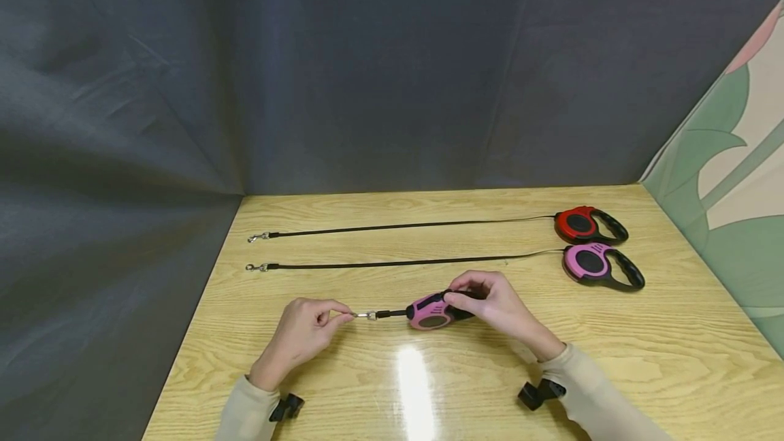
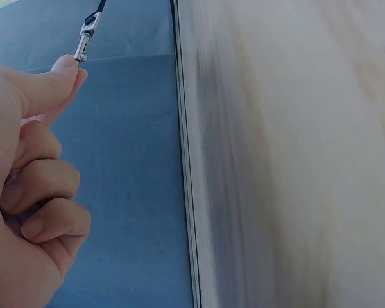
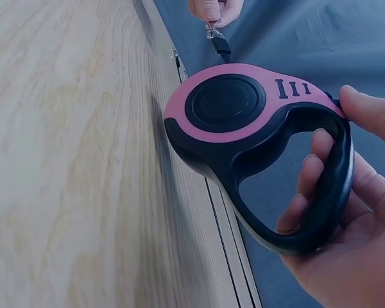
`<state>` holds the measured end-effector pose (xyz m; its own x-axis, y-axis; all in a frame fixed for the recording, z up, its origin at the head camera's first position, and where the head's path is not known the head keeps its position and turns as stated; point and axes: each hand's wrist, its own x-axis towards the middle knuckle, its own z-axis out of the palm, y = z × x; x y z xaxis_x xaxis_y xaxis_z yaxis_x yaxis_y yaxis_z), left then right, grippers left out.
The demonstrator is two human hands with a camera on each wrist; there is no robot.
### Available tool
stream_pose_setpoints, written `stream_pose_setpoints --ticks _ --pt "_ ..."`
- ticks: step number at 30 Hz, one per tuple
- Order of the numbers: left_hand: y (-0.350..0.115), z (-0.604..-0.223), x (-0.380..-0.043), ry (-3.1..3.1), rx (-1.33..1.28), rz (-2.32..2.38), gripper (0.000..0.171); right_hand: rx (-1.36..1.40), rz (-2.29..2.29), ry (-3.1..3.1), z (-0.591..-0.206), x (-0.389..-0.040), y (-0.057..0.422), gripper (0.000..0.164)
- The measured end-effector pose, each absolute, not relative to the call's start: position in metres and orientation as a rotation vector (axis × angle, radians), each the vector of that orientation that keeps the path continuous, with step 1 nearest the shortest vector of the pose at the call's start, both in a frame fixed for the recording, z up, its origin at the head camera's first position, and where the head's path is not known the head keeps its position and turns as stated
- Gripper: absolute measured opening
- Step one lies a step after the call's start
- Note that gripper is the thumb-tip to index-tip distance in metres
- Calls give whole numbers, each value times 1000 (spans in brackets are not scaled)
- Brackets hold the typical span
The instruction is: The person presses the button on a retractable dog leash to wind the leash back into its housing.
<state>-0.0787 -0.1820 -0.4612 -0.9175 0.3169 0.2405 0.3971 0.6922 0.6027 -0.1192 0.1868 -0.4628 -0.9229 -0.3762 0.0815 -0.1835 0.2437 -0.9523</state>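
A pink and black retractable dog leash (image 1: 431, 312) is held above the table by my right hand (image 1: 493, 301). In the right wrist view, the fingers (image 3: 311, 170) curl through the black loop handle (image 3: 337, 192), and the thumb lies near its top. My left hand (image 1: 306, 332) pinches the metal snap hook (image 1: 365, 316) between thumb and forefinger; the left wrist view shows the hook (image 2: 82, 48) at the fingertips. A short stretch of black strap (image 1: 392, 314) runs from the hook into the leash case.
Behind the hands, a red leash (image 1: 576, 223) and another pink leash (image 1: 588, 262) lie on the wooden table (image 1: 257, 386), their cords stretched left to metal hooks (image 1: 257, 267). Dark cloth (image 1: 380, 87) stands at the back and left. A patterned fabric (image 1: 735, 189) hangs at right.
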Motion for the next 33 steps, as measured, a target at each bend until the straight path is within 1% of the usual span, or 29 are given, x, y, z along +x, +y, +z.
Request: stream_pose_setpoints --ticks 20,33 --pt "-180 -460 -78 -2807 -589 -1046 5 -545 -1778 2332 -464 -120 178 8" --pt "-179 -459 -77 -2825 -578 -1058 4 -511 -1768 2299 -465 -120 170 12"
